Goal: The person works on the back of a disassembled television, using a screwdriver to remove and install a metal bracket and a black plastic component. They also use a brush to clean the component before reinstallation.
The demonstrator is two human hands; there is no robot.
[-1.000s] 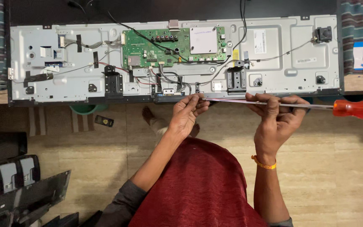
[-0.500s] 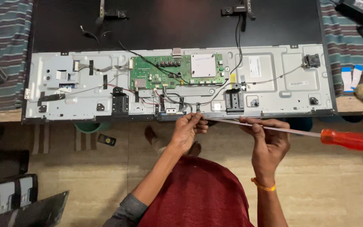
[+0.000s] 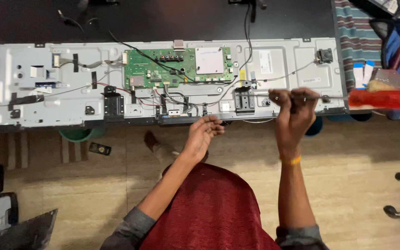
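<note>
The right hand (image 3: 294, 111) has its grip clenched around the thin metal shaft of a long screwdriver (image 3: 380, 99), fingers curled over the shaft near the lower edge of the opened television back panel (image 3: 47, 99). The shaft runs sideways through that grip: its tip end points toward the black bracket (image 3: 244, 99) just beside the hand, and the red handle sticks out well to the other side, past the panel's end. The left hand (image 3: 203, 133) is released, holding nothing, its fingers loosely curled just below the panel's bottom edge and near a bundle of wires (image 3: 174, 99). Above that hand, further onto the panel, sits the green circuit board (image 3: 163, 69) with a pale metal shield (image 3: 209, 59) on it. The panel lies flat on a dark surface (image 3: 163, 21). Below both hands are the person's red garment (image 3: 209, 208) and the pale wooden floor (image 3: 357, 185); a yellow band (image 3: 290, 160) circles the right wrist.
</note>
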